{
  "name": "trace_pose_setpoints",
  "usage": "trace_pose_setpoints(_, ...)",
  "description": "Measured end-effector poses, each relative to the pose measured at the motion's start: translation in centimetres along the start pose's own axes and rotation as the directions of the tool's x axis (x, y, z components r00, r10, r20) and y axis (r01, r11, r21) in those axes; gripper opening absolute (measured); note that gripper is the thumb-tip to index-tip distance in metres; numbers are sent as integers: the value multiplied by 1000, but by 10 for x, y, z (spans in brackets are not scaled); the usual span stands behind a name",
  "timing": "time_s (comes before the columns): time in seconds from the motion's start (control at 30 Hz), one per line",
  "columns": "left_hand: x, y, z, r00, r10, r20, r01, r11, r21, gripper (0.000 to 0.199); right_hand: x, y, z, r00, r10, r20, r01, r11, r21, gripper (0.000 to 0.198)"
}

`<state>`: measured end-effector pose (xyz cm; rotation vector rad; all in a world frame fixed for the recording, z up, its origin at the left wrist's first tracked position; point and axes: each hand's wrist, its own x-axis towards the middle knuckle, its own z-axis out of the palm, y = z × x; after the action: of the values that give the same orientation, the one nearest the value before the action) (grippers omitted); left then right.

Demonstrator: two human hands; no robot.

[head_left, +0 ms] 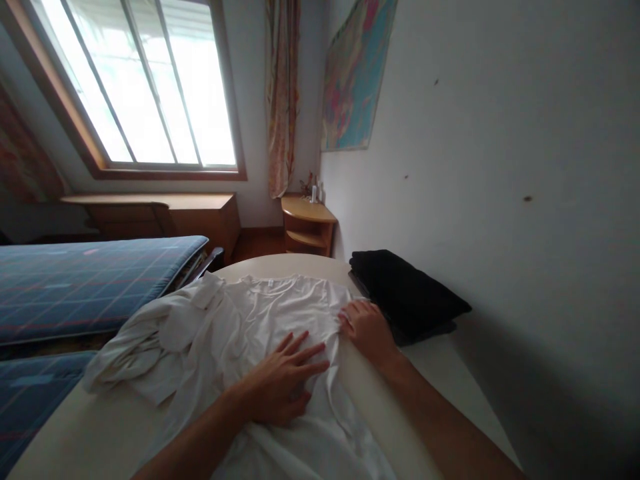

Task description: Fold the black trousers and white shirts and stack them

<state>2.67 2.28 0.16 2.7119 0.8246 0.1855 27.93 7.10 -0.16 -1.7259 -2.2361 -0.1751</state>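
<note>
A white shirt (260, 320) lies spread out and wrinkled on a pale round-edged table, its neckline with a small label at the far side. More bunched white cloth (150, 340) lies at its left; whether it is part of the shirt I cannot tell. My left hand (285, 383) rests flat on the middle of the shirt, fingers spread. At the shirt's right edge, near the shoulder, my right hand (367, 327) has its fingers bent and closed on the fabric. Just beyond that hand sits a stack of folded black clothes (407, 290).
The pale table (440, 380) runs close along the white wall (500, 133) on the right. Blue plaid mattresses (100, 280) stand at the left. Farther back are a wooden desk (200, 201), a corner shelf (310, 210) with small items, a window and curtains.
</note>
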Motion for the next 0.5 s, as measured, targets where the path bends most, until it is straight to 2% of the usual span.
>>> trace_pose_setpoints(0.1, 3, -7, 2, 997, -55, -63, 56, 998, 11, 71, 3, -9, 13, 995, -88, 48, 82, 989, 125, 43)
trace_pose_setpoints(0.17, 6, -16, 5, 970, -168, -174, 176, 984, 31, 61, 4, -11, 21, 992, -80, 98, 65, 987, 147, 49)
trace_pose_setpoints(0.2, 7, -23, 7, 939, -250, -238, 267, 963, 42, 56, 5, -10, 24, 990, -74, 121, 56, 987, 151, 50)
trace_pose_setpoints(0.27, 8, -38, 11, 843, -422, -333, 462, 885, 50, 52, 9, -8, 27, 985, -64, 161, 37, 986, 163, 53)
trace_pose_setpoints(0.33, 7, -53, 13, 750, -552, -365, 605, 795, 40, 52, 15, -4, 29, 981, -40, 192, 6, 985, 174, 56)
trace_pose_setpoints(0.37, 6, -59, 13, 721, -588, -366, 642, 766, 34, 54, 20, -2, 29, 977, -31, 210, -7, 984, 177, 57)
trace_pose_setpoints(0.43, 3, -68, 13, 696, -615, -370, 669, 743, 24, 55, 29, 3, 32, 969, -18, 246, -27, 984, 176, 58)
trace_pose_setpoints(0.5, 1, -70, 11, 694, -605, -391, 665, 746, 25, 54, 39, 8, 35, 962, -1, 272, -46, 985, 165, 58)
